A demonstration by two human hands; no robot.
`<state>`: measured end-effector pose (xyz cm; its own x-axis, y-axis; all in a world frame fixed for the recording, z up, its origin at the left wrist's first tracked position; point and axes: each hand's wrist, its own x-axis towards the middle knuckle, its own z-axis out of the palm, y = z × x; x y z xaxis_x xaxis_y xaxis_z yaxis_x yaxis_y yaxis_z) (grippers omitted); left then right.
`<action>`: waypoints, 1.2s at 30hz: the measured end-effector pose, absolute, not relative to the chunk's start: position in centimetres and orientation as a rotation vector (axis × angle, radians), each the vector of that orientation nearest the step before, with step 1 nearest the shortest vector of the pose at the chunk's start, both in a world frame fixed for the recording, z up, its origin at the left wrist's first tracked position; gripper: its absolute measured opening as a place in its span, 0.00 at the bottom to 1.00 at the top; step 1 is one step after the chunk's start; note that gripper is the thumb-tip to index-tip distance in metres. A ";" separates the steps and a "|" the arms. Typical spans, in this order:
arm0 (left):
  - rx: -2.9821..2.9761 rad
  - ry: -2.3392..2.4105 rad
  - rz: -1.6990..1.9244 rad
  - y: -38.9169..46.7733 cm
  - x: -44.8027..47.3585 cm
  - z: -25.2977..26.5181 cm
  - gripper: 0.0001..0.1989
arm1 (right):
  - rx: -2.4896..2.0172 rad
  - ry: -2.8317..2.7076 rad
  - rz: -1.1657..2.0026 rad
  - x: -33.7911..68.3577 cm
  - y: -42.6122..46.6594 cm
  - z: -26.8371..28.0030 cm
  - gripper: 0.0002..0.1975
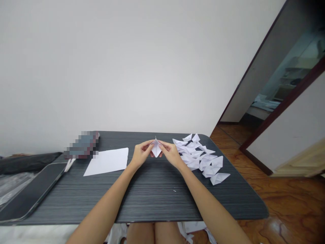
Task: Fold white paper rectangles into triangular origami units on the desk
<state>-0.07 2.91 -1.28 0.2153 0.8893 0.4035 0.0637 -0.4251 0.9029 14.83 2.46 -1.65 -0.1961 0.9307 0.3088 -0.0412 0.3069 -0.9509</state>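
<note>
A small piece of folded white paper is held up between both hands over the middle of the dark table. It has a diamond shape with a point at the top. My left hand pinches its left side, and my right hand pinches its right side. Some fingers are hidden behind the paper. Just right of my right hand lies a cluster of several folded paper boats. Flat on the table to the left is a stack of white paper sheets.
The dark striped table stands against a white wall. At its back left lies a blurred-out object. A dark flat panel with a light rim is at the far left. Paper scraps lie below the front edge. A doorway opens at right.
</note>
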 end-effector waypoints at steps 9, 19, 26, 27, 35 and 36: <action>2.573 1.268 1.302 2.7 -0.6 -1.8 0.18 | -0.912 -1.418 1.019 14.2 2.0 -1.9 0.12; 2.593 1.072 1.273 2.1 0.0 -0.8 0.18 | -0.578 -1.037 1.527 14.6 1.0 -0.1 0.11; 1.670 0.941 1.470 2.7 0.3 -1.0 0.22 | -0.686 -1.125 1.444 15.4 1.6 -0.3 0.09; 1.585 0.927 1.470 2.7 0.3 -1.0 0.21 | -0.676 -1.104 1.430 15.5 1.8 -0.3 0.08; 1.403 0.813 1.581 2.9 0.0 -1.1 0.10 | -0.550 -0.942 1.449 16.7 2.6 -0.5 0.09; 1.399 0.800 1.584 2.8 0.0 -1.1 0.09 | -0.546 -0.954 1.451 16.7 2.6 -0.5 0.09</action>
<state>-0.01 2.84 -1.08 -0.0085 0.8997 0.4364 -0.1827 -0.4304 0.8839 16.69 2.62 -0.48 -0.1347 0.9684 0.2097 -0.5761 0.0956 -0.8118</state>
